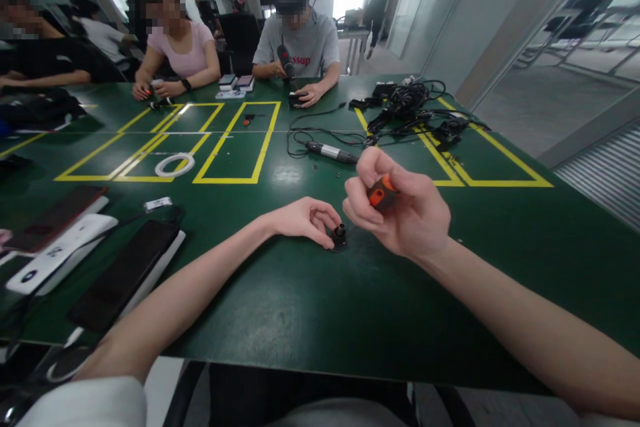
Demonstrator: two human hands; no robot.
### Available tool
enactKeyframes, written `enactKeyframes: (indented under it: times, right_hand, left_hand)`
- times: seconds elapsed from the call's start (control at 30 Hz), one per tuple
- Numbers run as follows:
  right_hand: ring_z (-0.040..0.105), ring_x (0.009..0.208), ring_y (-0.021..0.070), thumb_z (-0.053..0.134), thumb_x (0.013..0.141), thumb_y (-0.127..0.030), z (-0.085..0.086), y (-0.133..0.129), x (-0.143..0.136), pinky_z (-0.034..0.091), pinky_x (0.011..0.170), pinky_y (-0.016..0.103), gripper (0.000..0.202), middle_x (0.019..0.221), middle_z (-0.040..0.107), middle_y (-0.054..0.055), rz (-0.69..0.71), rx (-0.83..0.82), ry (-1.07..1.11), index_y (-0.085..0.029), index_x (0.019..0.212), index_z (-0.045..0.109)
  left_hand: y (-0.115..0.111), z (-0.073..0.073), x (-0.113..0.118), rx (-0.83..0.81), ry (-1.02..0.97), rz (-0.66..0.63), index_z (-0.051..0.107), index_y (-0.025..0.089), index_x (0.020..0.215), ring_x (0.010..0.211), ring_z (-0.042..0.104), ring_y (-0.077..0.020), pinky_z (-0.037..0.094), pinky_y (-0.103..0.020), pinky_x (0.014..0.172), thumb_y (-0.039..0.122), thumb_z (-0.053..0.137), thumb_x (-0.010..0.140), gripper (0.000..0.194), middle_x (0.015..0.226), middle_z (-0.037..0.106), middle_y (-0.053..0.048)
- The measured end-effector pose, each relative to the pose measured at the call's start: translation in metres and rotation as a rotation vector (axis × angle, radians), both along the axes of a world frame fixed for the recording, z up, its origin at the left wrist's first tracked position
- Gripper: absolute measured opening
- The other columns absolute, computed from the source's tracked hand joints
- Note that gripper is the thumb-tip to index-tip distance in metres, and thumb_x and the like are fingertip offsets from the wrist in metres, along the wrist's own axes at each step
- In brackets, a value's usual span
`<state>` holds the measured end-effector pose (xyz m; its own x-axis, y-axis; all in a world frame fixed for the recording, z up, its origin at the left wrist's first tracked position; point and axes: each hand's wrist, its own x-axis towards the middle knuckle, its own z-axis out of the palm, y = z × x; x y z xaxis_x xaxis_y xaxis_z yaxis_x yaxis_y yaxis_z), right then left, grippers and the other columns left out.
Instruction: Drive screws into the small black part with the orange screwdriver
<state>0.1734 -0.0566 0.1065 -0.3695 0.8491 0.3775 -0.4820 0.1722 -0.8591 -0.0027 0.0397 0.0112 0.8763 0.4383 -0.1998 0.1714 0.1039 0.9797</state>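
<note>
My left hand [307,220] rests on the green table with thumb and fingertips closed around a small black round part [339,236]. A short metallic piece sticks up from that part, and it stands on the table top. Above and to the right of it, my right hand [410,207] is raised, its fingers wrapped around an orange-and-grey screwdriver [383,193]. Only the handle end shows; the shaft is hidden from me. The two hands are apart, with the screwdriver held clear of the black part.
Beyond my hands lies a black-and-silver electric screwdriver [330,151] with its cord. Tangled black cables [407,107] are heaped at the back right. A white tape roll [175,165], power strip [63,253] and phone [125,273] are on the left. People sit across the table.
</note>
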Motion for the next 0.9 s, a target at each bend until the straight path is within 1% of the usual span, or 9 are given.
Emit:
enactKeyframes:
  times: [0.1,0.2,0.33,0.4,0.5,0.63,0.7,0.8,0.9]
  right_hand:
    - [0.031,0.04,0.0102,0.056,0.098,-0.046,0.004,0.0,0.001,0.027,0.042,0.025,0.038,0.052,0.045,-0.005,0.01,0.016,-0.011,-0.023,0.07,0.048]
    - [0.028,0.04,0.0091,0.047,0.104,-0.046,0.006,0.001,0.003,0.026,0.042,0.025,0.051,0.049,0.037,-0.005,0.016,0.046,-0.014,-0.021,0.06,0.047]
    - [0.02,0.04,0.0071,0.067,0.094,-0.054,0.002,0.002,0.004,0.021,0.039,0.022,0.039,0.051,0.034,-0.01,-0.005,0.069,0.004,-0.022,0.076,0.054]
    - [0.019,0.039,0.0059,0.077,0.089,-0.044,-0.001,0.002,0.003,0.019,0.038,0.02,0.034,0.053,0.036,-0.012,-0.066,0.076,-0.027,-0.023,0.081,0.052]
    - [0.029,0.036,0.0064,0.073,0.093,-0.032,-0.002,0.003,0.004,0.026,0.037,0.019,0.029,0.051,0.039,-0.012,-0.154,0.1,-0.135,-0.024,0.081,0.048]
    - [0.057,0.055,0.0146,0.067,0.095,-0.034,0.006,0.005,0.014,0.044,0.052,0.027,0.021,0.062,0.06,-0.003,-0.295,0.28,-0.507,-0.022,0.082,0.055]
    - [0.058,0.061,0.0163,0.066,0.093,-0.037,0.012,0.006,0.021,0.043,0.057,0.029,0.021,0.069,0.064,0.001,-0.33,0.364,-0.765,-0.021,0.081,0.06]
    - [0.053,0.059,0.0158,0.066,0.09,-0.041,0.017,0.007,0.029,0.038,0.057,0.03,0.026,0.065,0.061,0.001,-0.292,0.412,-1.091,-0.02,0.075,0.061]
    - [0.049,0.055,0.0147,0.066,0.088,-0.042,0.018,0.008,0.032,0.035,0.057,0.029,0.028,0.061,0.058,0.0,-0.234,0.432,-1.247,-0.021,0.071,0.059]
  left_hand:
    - [0.0,-0.001,-0.001,-0.034,0.002,-0.006,0.077,0.012,0.094,0.069,0.075,-0.0117,0.06,-0.022,0.071,0.023,0.101,0.054,0.048,0.083,0.081,-0.005]
    - [-0.001,0.0,-0.001,-0.068,-0.004,-0.013,0.077,0.012,0.088,0.069,0.075,-0.0116,0.06,-0.021,0.071,0.028,0.102,0.052,0.047,0.077,0.08,-0.003]
    - [-0.003,0.002,0.0,-0.039,0.012,-0.028,0.078,0.013,0.098,0.071,0.075,-0.0108,0.059,-0.021,0.071,0.026,0.101,0.055,0.05,0.084,0.081,-0.004]
    - [-0.004,0.003,0.001,-0.007,0.026,-0.037,0.078,0.013,0.103,0.07,0.074,-0.01,0.059,-0.02,0.071,0.024,0.1,0.058,0.052,0.088,0.081,-0.004]
    - [-0.005,0.004,0.002,0.01,0.019,-0.032,0.077,0.014,0.105,0.069,0.073,-0.0098,0.059,-0.022,0.071,0.024,0.099,0.058,0.053,0.091,0.08,-0.004]
    - [-0.007,0.003,0.004,0.029,0.022,-0.034,0.076,0.013,0.102,0.066,0.071,-0.0097,0.058,-0.022,0.069,0.025,0.099,0.058,0.051,0.086,0.078,-0.002]
    - [-0.008,0.002,0.005,0.046,0.033,-0.026,0.076,0.013,0.099,0.063,0.069,-0.009,0.056,-0.021,0.065,0.023,0.099,0.057,0.049,0.082,0.077,0.0]
    - [-0.009,0.002,0.006,0.053,0.034,-0.012,0.074,0.014,0.092,0.059,0.066,-0.0078,0.052,-0.019,0.061,0.021,0.099,0.057,0.044,0.075,0.075,0.002]
    - [-0.01,0.002,0.007,0.05,0.036,-0.01,0.074,0.014,0.093,0.06,0.066,-0.0082,0.051,-0.019,0.062,0.02,0.098,0.057,0.044,0.072,0.074,0.004]
